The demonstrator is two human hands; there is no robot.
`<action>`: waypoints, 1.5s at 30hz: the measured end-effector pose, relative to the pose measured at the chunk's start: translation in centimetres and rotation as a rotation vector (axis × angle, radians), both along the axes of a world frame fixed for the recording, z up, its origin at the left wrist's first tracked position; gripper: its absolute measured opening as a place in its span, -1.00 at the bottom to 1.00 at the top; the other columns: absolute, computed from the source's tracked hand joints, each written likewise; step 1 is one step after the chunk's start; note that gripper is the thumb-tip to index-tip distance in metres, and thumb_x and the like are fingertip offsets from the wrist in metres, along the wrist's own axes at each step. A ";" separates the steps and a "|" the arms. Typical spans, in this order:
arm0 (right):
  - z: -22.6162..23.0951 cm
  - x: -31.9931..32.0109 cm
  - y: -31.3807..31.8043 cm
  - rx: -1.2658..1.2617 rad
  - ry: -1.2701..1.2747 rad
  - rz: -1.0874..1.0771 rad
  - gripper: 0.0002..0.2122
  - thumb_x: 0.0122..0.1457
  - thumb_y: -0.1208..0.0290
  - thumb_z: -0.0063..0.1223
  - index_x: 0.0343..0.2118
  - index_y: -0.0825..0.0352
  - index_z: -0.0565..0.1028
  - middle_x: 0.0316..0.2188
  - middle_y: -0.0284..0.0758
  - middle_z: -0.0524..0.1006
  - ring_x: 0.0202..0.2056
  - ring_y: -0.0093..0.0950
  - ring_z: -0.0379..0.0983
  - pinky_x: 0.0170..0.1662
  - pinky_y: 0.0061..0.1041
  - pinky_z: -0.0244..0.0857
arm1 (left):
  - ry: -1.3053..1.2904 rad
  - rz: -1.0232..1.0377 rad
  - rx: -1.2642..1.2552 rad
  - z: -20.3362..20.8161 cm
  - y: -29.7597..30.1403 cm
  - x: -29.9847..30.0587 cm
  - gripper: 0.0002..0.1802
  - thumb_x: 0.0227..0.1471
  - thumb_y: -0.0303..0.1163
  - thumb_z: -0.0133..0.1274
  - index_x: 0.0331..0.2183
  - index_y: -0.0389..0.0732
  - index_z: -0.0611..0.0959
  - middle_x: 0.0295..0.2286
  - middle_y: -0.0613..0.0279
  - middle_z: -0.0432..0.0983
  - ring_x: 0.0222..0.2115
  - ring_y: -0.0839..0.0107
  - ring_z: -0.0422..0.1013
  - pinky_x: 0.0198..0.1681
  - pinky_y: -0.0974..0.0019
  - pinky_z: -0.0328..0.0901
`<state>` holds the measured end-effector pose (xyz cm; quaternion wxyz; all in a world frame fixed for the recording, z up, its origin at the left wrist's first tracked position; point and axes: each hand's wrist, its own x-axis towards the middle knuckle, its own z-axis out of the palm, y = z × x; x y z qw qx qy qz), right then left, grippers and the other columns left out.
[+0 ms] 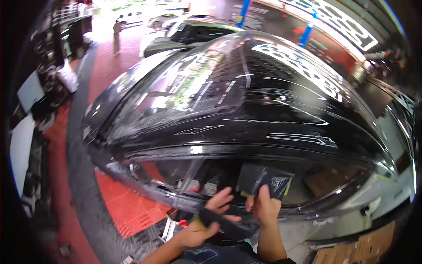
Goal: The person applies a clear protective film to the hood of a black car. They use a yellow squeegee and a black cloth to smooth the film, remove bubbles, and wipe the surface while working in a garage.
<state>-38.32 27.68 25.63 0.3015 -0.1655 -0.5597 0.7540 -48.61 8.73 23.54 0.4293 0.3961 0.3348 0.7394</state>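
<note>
My right hand (267,209) is raised beside the dark car's side window, its thumb pressed on a square black sheet (254,176). The sheet looks glossy and crinkled, and yellow shows along its edges. Lower and to the left, my left hand (204,222) has a dark flat piece (226,226) with a yellow edge between its thumb and spread fingers. Motion blurs this hand, and its kind of piece is hard to make out. Both hands are in front of the glossy black car (263,114), near its window frame and door.
The car's roof and windscreen (176,94) fill the middle. Beyond stand another car (193,33), blue posts (243,13) and a person (117,37) on the red floor (103,66). Cardboard (351,248) lies at lower right. Panels and clutter (24,149) line the left.
</note>
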 end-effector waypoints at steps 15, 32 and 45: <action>-1.4 -0.2 -1.9 0.400 0.009 0.002 -0.67 0.17 0.23 0.12 -0.11 0.33 0.43 -0.22 -0.24 0.41 -0.21 -0.42 0.41 -0.40 -0.45 0.37 | 0.241 0.546 -0.450 -0.2 -0.9 1.4 -0.57 0.23 -0.49 -0.06 0.11 -0.32 0.36 -0.22 0.10 0.49 -0.28 0.41 0.48 -0.19 0.29 0.35; -1.3 3.6 5.5 0.481 0.156 0.730 -0.61 -0.03 0.43 0.35 -0.07 0.21 0.60 0.30 -0.18 0.16 0.26 -0.19 0.17 0.26 -0.04 0.00 | 0.686 0.749 -0.520 0.8 1.2 3.4 -0.46 0.07 -0.44 0.18 0.11 -0.09 0.50 -0.25 -0.08 0.59 -0.34 -0.03 0.55 -0.31 0.16 0.47; -4.6 5.1 7.6 0.522 0.015 0.495 -0.87 0.02 0.59 0.23 -0.33 0.42 0.63 -0.23 -0.22 0.59 -0.19 -0.37 0.52 -0.09 -0.43 0.36 | 0.408 0.926 -0.491 2.2 8.3 8.0 -0.20 0.13 -0.32 0.16 0.26 -0.15 0.09 -0.22 -0.02 0.59 -0.27 0.28 0.55 -0.24 0.28 0.43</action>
